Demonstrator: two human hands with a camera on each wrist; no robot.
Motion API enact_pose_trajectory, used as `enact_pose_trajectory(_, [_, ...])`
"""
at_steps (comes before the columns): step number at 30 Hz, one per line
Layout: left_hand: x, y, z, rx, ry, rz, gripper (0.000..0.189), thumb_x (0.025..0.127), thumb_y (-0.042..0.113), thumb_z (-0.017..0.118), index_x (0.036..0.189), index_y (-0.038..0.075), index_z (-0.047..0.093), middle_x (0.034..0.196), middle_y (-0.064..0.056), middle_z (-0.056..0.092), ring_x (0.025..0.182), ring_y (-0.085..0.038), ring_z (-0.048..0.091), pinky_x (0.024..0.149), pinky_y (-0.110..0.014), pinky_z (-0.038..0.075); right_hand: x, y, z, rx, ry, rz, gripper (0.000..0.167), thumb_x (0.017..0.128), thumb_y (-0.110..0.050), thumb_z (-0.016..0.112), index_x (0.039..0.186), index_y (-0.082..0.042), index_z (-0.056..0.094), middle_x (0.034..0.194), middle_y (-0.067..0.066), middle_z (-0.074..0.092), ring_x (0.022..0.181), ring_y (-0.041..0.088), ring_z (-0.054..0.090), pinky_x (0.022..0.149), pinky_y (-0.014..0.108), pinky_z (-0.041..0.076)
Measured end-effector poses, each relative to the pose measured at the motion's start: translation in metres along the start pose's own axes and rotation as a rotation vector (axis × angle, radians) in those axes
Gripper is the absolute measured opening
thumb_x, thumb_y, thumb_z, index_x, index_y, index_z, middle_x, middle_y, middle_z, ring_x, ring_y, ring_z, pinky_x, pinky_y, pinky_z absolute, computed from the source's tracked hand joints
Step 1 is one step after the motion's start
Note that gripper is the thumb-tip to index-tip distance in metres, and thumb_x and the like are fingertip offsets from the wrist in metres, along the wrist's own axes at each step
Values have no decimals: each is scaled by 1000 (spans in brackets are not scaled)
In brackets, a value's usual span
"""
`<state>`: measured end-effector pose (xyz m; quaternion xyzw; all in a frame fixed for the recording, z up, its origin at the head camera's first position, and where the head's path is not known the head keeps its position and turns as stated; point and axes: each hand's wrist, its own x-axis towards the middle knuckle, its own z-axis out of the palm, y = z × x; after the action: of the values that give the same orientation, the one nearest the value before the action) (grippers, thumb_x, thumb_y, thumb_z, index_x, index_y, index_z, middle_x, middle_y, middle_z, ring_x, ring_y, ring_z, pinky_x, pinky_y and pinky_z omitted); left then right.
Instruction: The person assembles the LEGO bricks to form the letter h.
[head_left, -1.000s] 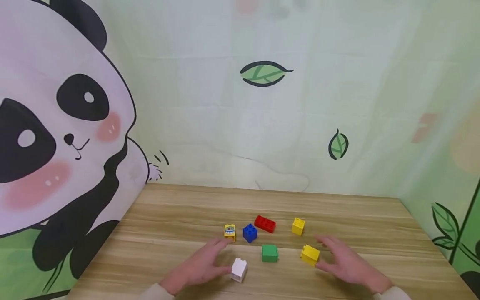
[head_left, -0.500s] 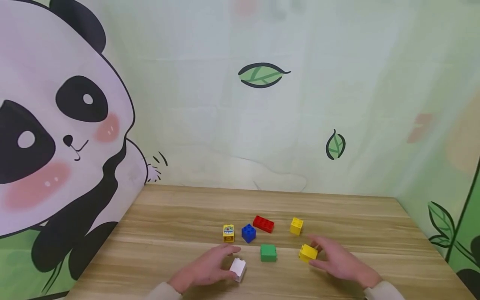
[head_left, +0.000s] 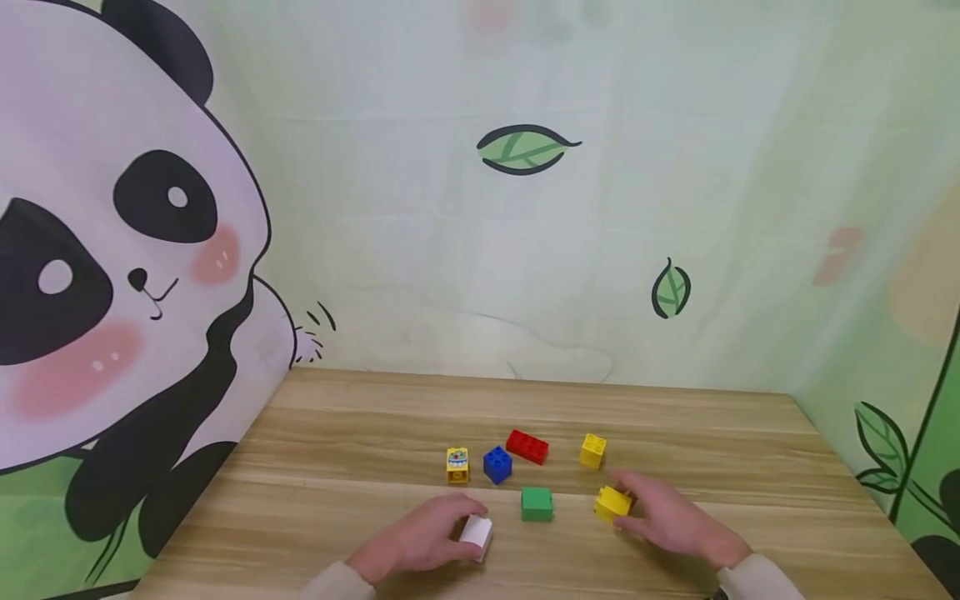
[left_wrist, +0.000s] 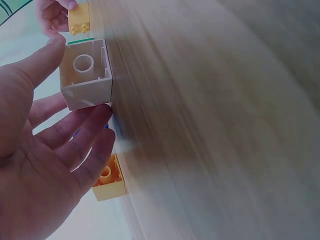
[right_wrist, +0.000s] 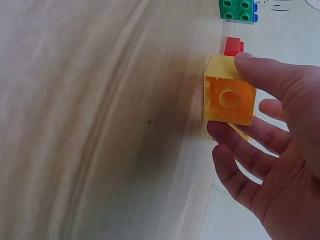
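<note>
My left hand [head_left: 431, 536] pinches a white toy brick [head_left: 477, 533] on the wooden table, thumb on one side and fingers on the other. In the left wrist view that white brick [left_wrist: 86, 75] lies on its side, its hollow underside facing the camera. My right hand [head_left: 670, 514] holds a yellow brick [head_left: 612, 503] the same way, thumb opposite the fingers. The right wrist view shows the hollow underside of this yellow brick [right_wrist: 229, 97] too. Between the hands lies a green brick [head_left: 536, 504], touched by neither.
Behind the hands are a printed yellow brick [head_left: 457, 465], a blue brick [head_left: 497, 465], a long red brick [head_left: 527, 447] and another yellow brick [head_left: 592, 451]. The wooden table [head_left: 360, 408] ends at a backdrop [head_left: 420, 250] with a panda and leaves.
Both hands have moved inward and closed their fingers, the left on the white brick, the right on the nearer yellow brick. That yellow brick has shifted slightly left; the others stay put.
</note>
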<state>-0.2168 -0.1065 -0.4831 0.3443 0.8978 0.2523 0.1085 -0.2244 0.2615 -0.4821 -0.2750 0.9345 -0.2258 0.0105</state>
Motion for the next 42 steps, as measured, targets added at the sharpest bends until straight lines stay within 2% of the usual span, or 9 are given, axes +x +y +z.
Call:
enact_pose_trajectory(5, [2,1,1,14,-30,-18,45,86,41,67,122,15,60,114,6,59,97,-5,52,83,-26,45,4,-4,-1,4,-25,16,54,83,-17,72,130,0,50,124,14,57,98,18,58,86,43,49])
enact_pose_trajectory(10, [5,4,1,8,-44,-12,41,86,39,68,119,16,61,110,10,59,93,-2,50,80,-23,45,7,-6,0,13,-53,18,47,83,-14,72,124,0,56,119,9,61,99,18,57,88,45,47])
enact_pose_trajectory(18, [12,6,5,-19,-33,-3,33,83,35,72,110,20,60,101,14,57,88,-1,50,78,-22,45,8,-3,1,24,-56,5,41,82,-14,73,119,-2,60,112,3,62,93,12,56,84,42,49])
enact_pose_trajectory(26, [12,6,8,-77,9,3,31,80,31,76,103,20,58,95,16,54,85,-1,49,77,-21,44,5,-10,-1,43,-11,-10,42,84,-12,71,122,-1,59,112,1,63,94,11,56,84,40,50])
enact_pose_trajectory(29, [11,7,7,-58,30,19,37,79,31,77,108,15,61,100,12,57,90,-2,50,79,-22,45,4,-14,-2,80,-2,1,43,85,-14,70,124,-2,58,114,0,62,95,11,56,83,38,50])
enact_pose_trajectory(33, [11,9,6,-23,25,16,47,78,34,78,115,11,63,106,7,57,92,-3,50,79,-21,45,3,-20,-5,162,21,15,45,85,-15,70,126,-2,57,114,0,62,94,12,55,75,31,50])
enact_pose_trajectory(37, [12,10,7,-34,15,-10,44,77,35,78,113,15,64,107,8,54,92,-4,49,78,-21,46,-1,-26,-6,239,63,-15,43,84,-13,71,124,0,58,113,4,63,91,13,55,71,28,50])
enact_pose_trajectory(42, [12,9,9,-79,34,-15,38,75,30,80,105,21,59,103,10,52,90,-4,49,75,-21,46,-3,-29,-6,334,96,-34,40,83,-10,71,120,-1,60,110,5,64,89,13,56,72,28,51])
